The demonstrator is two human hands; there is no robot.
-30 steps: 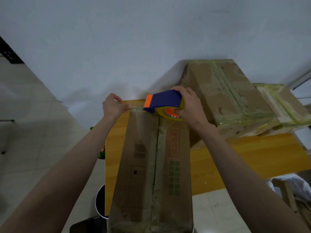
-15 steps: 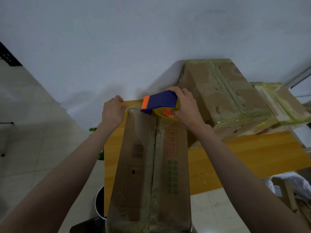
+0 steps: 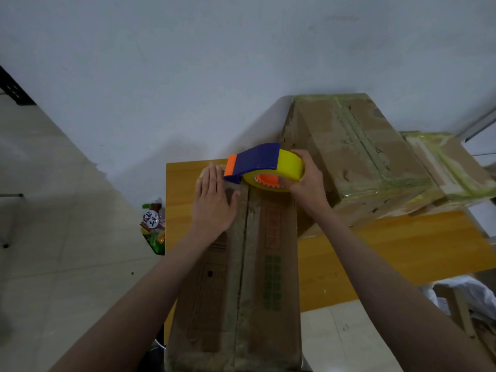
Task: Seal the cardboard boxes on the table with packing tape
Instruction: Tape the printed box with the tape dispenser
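Observation:
A long cardboard box (image 3: 241, 285) lies on the wooden table (image 3: 402, 251), its centre seam running away from me. My left hand (image 3: 213, 201) lies flat with straight fingers on the box's far left top, pressing on tape there. My right hand (image 3: 306, 181) grips a tape dispenser (image 3: 264, 167) with a blue and orange cover and a yellow roll, lifted just over the box's far end near the seam. Behind it stand two taped cardboard boxes: a large box (image 3: 357, 157) and a smaller box (image 3: 451, 167).
A white wall rises right behind the table. On the tiled floor at the left sits a green snack bag (image 3: 154, 226). A white plastic bag (image 3: 469, 294) and wooden scraps lie at the lower right. A dark bin is partly hidden under the box's near end.
My left hand let go of the tape end and flattened onto the box top. My right hand tilted the dispenser up, so the yellow roll now shows.

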